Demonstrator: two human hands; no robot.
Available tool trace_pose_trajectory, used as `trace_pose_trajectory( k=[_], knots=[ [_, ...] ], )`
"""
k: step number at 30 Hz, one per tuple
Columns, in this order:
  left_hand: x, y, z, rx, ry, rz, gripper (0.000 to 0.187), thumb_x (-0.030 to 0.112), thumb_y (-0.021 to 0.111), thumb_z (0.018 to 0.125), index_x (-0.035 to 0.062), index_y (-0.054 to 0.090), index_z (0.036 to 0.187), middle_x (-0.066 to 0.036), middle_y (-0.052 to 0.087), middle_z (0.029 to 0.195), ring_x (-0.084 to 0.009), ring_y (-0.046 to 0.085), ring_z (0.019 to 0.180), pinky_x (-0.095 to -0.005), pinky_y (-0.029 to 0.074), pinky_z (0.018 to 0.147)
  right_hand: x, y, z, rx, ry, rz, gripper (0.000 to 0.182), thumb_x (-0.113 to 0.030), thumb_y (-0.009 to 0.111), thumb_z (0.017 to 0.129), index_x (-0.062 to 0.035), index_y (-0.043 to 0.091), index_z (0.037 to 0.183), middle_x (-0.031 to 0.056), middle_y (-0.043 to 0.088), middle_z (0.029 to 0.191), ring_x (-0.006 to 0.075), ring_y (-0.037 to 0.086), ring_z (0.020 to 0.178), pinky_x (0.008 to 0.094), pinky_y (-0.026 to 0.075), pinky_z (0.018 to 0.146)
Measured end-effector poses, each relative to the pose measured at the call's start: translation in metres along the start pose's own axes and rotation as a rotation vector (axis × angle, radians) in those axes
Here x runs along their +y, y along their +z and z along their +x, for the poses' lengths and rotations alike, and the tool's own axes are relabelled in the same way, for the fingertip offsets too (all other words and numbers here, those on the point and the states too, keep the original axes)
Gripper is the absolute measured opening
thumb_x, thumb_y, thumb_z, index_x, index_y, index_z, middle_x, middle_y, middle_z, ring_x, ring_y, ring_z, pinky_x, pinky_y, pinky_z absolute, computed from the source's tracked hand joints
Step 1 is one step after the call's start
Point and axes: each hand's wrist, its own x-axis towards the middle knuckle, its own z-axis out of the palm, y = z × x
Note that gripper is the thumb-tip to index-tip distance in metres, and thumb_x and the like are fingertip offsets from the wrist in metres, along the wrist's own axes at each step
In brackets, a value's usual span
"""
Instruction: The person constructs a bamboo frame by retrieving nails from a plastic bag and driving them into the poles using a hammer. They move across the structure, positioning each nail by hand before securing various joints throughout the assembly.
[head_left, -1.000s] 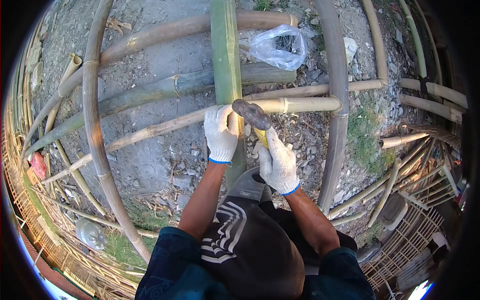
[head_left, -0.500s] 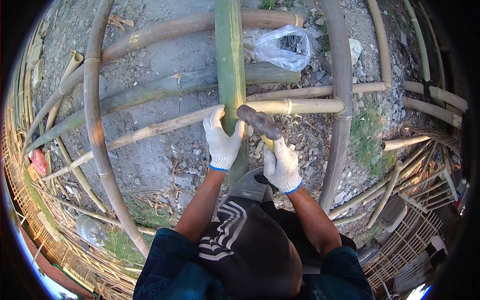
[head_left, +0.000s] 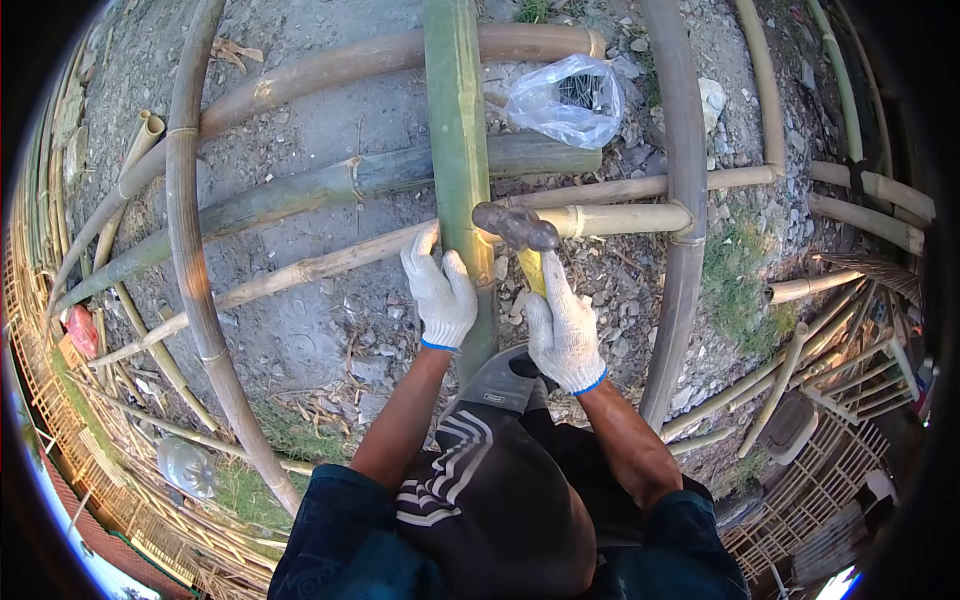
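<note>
Gravel ground under a bamboo frame. Left hand (head_left: 440,290) rests spread on the green pole (head_left: 458,150); right hand (head_left: 562,330) is clenched around the hammer (head_left: 515,228) handle — head-heavy, likely best gripped low — poised at the crossing.

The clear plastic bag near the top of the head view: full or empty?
Not empty. Dark thin pieces, perhaps nails, show through the plastic bag, which lies crumpled on the gravel ground. How full it is cannot be told.
</note>
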Motion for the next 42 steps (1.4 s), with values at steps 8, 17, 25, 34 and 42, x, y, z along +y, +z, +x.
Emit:
trace_pose_trajectory(
  k=[8,17,25,34,42],
  knots=[
    [-0.002,0.0,-0.002,-0.022,-0.052,0.031,0.041,0.005,0.049,0.103,-0.006,0.048,0.142,-0.026,0.053,0.134,-0.041,0.054,0.123,-0.049,0.04,0.11,0.022,0.005,0.0,-0.032,0.107,-0.013,0.064,0.0,0.062,0.097,-0.0049,0.043,0.158,0.0266,0.072,0.097,0.043,0.072,0.079,0.0469,0.056,0.067],
    [0.034,-0.011,0.083,0.243,0.011,-0.199,0.038,0.011,0.052,0.107,-0.0033,0.052,0.142,-0.022,0.058,0.134,-0.0331,0.061,0.121,-0.0424,0.048,0.105,0.049,0.013,-0.009,-0.187,0.062,-0.166,0.065,-0.014,0.068,0.098,-0.0173,0.045,0.158,0.0185,0.073,0.1,0.0358,0.073,0.072,0.0451,0.058,0.059],
    [0.109,0.07,0.221,-0.568,0.385,0.008,0.027,0.025,0.06,0.101,0.0054,0.072,0.116,-0.018,0.076,0.104,-0.0338,0.074,0.092,-0.0428,0.056,0.084,0.063,-0.007,-0.052,-0.188,0.393,-0.179,0.066,-0.022,0.067,0.099,-0.0131,0.042,0.159,0.0268,0.073,0.096,0.0457,0.071,0.075,0.0535,0.057,0.066],
    [0.043,0.223,0.24,-0.567,0.426,0.501,0.027,0.024,0.057,0.098,0.0084,0.078,0.104,-0.022,0.075,0.1,-0.0427,0.072,0.098,-0.0539,0.056,0.087,0.067,-0.015,-0.083,-0.176,0.505,-0.082,0.067,-0.025,0.065,0.101,-0.0178,0.039,0.162,0.0266,0.068,0.077,0.0459,0.068,0.067,0.0549,0.053,0.061],
    [0.039,0.244,0.255,-0.577,0.443,0.591,0.028,0.025,0.058,0.096,0.006,0.078,0.098,-0.022,0.076,0.103,-0.0405,0.073,0.097,-0.0523,0.058,0.085,0.063,-0.023,-0.105,-0.169,0.663,0.002,0.067,-0.029,0.064,0.102,-0.0191,0.037,0.163,0.0251,0.067,0.072,0.044,0.069,0.065,0.0538,0.054,0.061]
  ],
)
